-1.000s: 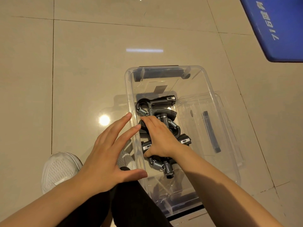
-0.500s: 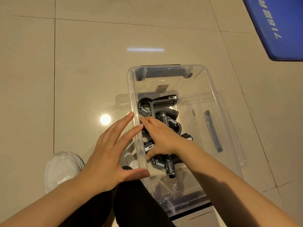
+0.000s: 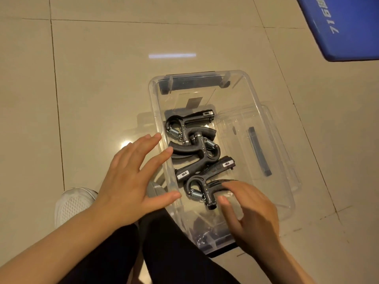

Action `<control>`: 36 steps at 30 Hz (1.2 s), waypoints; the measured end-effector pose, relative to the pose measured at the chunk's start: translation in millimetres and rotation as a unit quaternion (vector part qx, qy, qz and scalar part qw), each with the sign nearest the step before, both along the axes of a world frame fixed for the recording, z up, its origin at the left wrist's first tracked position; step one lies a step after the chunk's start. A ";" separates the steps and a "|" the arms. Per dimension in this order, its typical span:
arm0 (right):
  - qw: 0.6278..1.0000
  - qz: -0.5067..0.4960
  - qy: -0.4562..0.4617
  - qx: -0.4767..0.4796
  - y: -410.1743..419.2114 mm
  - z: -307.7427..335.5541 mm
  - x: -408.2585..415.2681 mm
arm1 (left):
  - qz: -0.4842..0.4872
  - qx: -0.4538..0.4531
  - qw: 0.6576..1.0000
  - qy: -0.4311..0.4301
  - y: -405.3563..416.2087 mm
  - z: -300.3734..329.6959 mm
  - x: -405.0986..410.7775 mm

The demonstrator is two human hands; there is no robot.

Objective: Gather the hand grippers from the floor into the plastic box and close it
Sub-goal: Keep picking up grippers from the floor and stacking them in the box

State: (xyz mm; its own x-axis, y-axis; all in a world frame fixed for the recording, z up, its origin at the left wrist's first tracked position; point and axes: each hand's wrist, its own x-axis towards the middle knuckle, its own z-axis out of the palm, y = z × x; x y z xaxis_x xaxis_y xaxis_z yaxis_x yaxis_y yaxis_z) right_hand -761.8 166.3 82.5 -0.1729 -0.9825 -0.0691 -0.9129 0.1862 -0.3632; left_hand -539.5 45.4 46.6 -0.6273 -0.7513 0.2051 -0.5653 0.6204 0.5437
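the hand grippers (image 3: 196,158) are lying in a tangled black pile inside the plastic box (image 3: 287,201), on its bottom toward its left wall. the box is sitting open on the floor (image 3: 92,78). the left hand (image 3: 133,181) is resting flat against the outside of the box's left wall, fingers straight, gripping nothing. the right hand (image 3: 252,214) is hovering over the box's near end with loose, spread fingers, its grip empty, fingertips just beside the nearest gripper. gathering is looking done, since no gripper is showing on the floor beside the box. the clear lid (image 3: 287,144) is lying against the box's right side, so the next move is calling for lifting it over the box and pressing it shut.
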 end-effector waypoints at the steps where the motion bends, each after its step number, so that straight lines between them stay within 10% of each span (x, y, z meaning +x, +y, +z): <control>1: 1.000 -0.016 0.017 -0.016 0.4 -1.3 2.5 | 0.003 -0.012 1.000 -0.001 -0.5 0.7 -0.3; 16: 0.999 -0.036 0.028 -0.012 -2.5 3.7 3.8 | -0.178 -0.043 0.966 -0.181 -50.4 40.1 25.8; 25: 0.990 -0.073 0.016 0.119 -7.2 7.4 1.1 | -0.174 -0.037 0.918 -0.356 -84.5 185.9 72.6; 30: 0.957 -0.197 -0.214 0.000 -34.0 47.1 42.1 | -0.057 0.022 0.950 -0.305 -65.6 258.1 112.8; 36: 0.912 -0.114 -0.394 -0.029 -67.5 153.8 108.5 | 0.066 -0.012 0.978 -0.200 -26.4 277.2 154.6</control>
